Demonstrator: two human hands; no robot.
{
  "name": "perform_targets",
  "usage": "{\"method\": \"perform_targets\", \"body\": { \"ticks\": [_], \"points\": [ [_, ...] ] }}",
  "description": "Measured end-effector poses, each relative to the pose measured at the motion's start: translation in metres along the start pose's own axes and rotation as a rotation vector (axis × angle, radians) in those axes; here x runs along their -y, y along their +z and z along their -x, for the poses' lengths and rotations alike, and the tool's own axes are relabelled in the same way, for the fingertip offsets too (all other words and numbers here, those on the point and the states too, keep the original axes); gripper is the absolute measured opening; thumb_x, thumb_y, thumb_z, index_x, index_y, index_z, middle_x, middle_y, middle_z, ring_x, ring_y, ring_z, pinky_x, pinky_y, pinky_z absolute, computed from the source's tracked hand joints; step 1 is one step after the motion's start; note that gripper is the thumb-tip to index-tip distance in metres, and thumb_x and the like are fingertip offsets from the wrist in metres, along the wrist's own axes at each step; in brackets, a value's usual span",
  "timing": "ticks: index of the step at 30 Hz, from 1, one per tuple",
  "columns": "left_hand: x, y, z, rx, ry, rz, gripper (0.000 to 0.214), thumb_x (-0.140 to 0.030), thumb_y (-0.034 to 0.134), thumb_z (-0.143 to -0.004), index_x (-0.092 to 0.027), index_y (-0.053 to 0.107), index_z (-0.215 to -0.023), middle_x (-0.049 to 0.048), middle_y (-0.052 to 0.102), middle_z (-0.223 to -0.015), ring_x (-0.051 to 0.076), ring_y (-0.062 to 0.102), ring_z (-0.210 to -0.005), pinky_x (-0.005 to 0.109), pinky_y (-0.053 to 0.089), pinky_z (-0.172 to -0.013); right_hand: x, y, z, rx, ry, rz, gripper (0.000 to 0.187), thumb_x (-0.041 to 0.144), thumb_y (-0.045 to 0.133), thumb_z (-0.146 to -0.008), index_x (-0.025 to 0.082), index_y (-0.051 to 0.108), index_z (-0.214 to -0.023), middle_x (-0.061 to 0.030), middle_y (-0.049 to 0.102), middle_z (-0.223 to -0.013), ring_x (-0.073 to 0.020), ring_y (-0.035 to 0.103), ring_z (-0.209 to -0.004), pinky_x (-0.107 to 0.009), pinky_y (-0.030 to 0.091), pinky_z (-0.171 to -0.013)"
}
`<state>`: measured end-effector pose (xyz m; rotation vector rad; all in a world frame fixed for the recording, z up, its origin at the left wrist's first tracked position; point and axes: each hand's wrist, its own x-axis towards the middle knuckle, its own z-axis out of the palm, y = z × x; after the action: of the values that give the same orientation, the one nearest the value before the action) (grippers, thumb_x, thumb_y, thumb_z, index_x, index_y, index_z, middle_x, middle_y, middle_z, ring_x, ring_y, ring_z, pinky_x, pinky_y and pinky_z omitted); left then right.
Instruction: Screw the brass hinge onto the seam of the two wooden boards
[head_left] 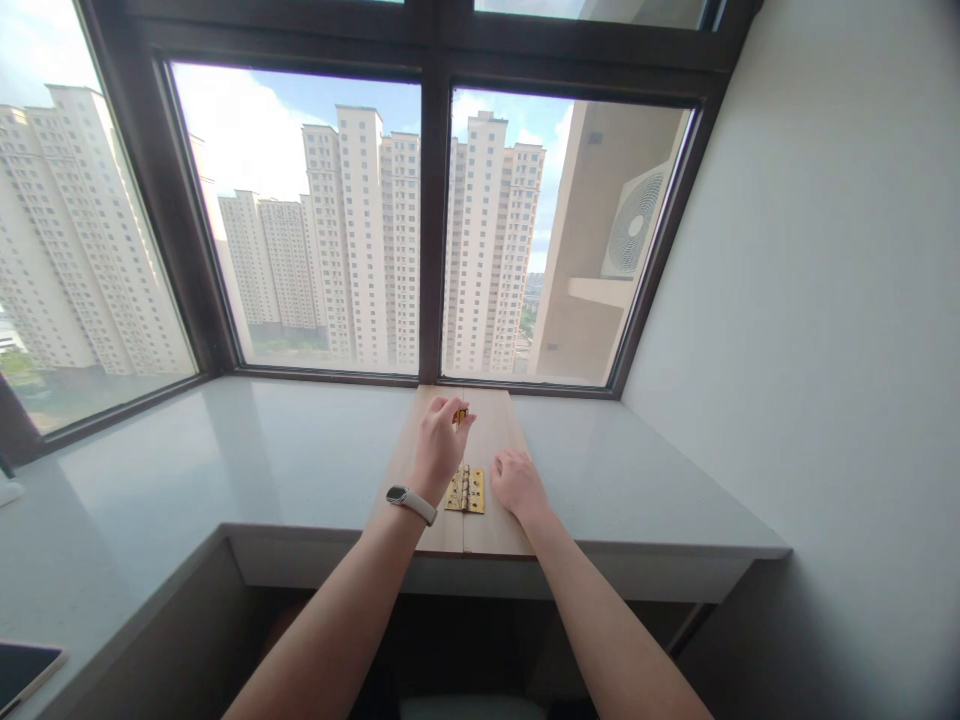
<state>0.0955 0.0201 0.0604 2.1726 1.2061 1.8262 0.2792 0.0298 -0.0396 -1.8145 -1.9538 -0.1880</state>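
Note:
My left hand [439, 437], with a watch [411, 503] on its wrist, pinches a small brass-coloured metal piece [462, 414] above two pale wooden boards [487, 415]. The piece is too small to make out its exact shape. On the seam between the boards lies an unfolded brass-coloured hinge [466, 491] with holes in its leaves; my left forearm crosses near its left side. My right hand [517, 482] rests on the right board, just right of the hinge. Its fingers are curled in, and whatever may be inside them is hidden.
The boards lie on a pale windowsill counter [300, 450], reaching from its front edge to the dark window frame [430, 250]. A white wall [810, 300] borders the right side. At the lower left corner lies a dark flat device [26, 672].

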Motion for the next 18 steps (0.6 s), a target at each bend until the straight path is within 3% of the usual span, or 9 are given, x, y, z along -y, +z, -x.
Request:
{"method": "perform_targets", "body": {
  "ticks": [4,9,13,18],
  "points": [
    [0.0014,0.0004,-0.0003,0.006,-0.017,-0.005,0.009,-0.022,0.062,-0.093,-0.021,0.066,-0.101,0.0068,0.063,-0.097,0.017,0.064,-0.076,0.031,0.054,-0.069,-0.0006,0.0004,0.0004,0.005,0.001,0.0,0.026,0.031,0.047,-0.1,0.019,0.069,-0.098,-0.01,0.069,-0.105,-0.0213,0.057,-0.105,-0.029,0.036,-0.097],
    [0.0014,-0.0007,-0.0011,0.009,0.012,-0.007,0.02,-0.018,0.058,-0.095,-0.022,0.063,-0.113,0.0082,0.066,-0.1,0.021,0.066,-0.087,0.036,0.055,-0.078,-0.0009,0.0013,0.0007,-0.012,-0.003,-0.007,0.026,0.032,0.047,-0.1,0.018,0.069,-0.098,-0.0102,0.069,-0.104,-0.0214,0.057,-0.105,-0.029,0.036,-0.097],
    [0.0004,-0.0001,-0.0004,0.019,0.053,0.001,0.011,-0.021,0.061,-0.094,-0.022,0.064,-0.104,0.0082,0.065,-0.1,0.022,0.066,-0.09,0.036,0.056,-0.079,0.0007,-0.0004,0.0006,0.007,0.007,-0.003,0.026,0.031,0.047,-0.1,0.018,0.069,-0.099,-0.0107,0.069,-0.106,-0.0217,0.057,-0.106,-0.03,0.036,-0.097],
    [-0.0008,0.0018,0.0,0.009,0.015,-0.016,0.004,-0.022,0.066,-0.091,-0.021,0.064,-0.095,0.0063,0.063,-0.098,0.018,0.064,-0.079,0.032,0.054,-0.072,0.001,-0.0014,0.0011,0.017,0.007,-0.006,0.027,0.031,0.046,-0.1,0.019,0.069,-0.098,-0.0102,0.068,-0.106,-0.0217,0.057,-0.106,-0.029,0.036,-0.097]
  ]
}}
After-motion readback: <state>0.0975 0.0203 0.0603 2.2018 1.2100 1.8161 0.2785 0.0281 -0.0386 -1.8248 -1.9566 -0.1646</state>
